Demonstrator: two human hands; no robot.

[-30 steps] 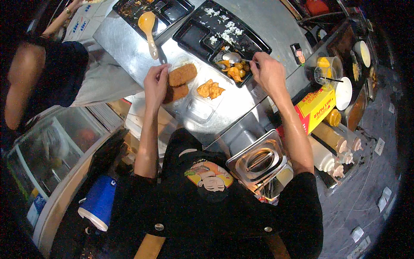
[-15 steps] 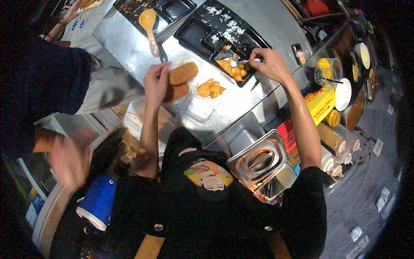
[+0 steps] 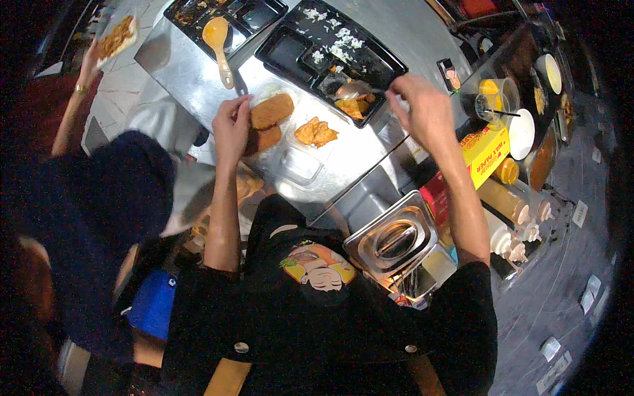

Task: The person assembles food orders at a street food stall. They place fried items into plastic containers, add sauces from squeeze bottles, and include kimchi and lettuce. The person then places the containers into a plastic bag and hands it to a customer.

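Note:
My left hand (image 3: 231, 129) pinches the left rim of a clear plastic compartment container (image 3: 300, 168) on the metal counter. Two browned, breaded-looking patties (image 3: 272, 111) lie in the container, one partly over the other. Beside them sits a small heap of orange food pieces (image 3: 316, 132). Blurred by motion, my right hand (image 3: 421, 109) grips a metal spoon (image 3: 355, 90). The spoon's bowl is in the near corner compartment of a black tray (image 3: 284, 46), over orange pieces in sauce. White rice grains are scattered in the tray's far part.
A second black tray (image 3: 254, 16) is at the far left, with a wooden-looking rice paddle (image 3: 221, 49) by it. On the right are a yellow wax-paper box (image 3: 485, 155), squeeze bottles (image 3: 505, 204) and a lidded metal pan (image 3: 394, 237). A co-worker (image 3: 99, 218) is close on my left.
My right hand has shifted slightly back and right, with the spoon still in the tray's compartment. At left, the co-worker has leaned into view, a hand holding out a container of food.

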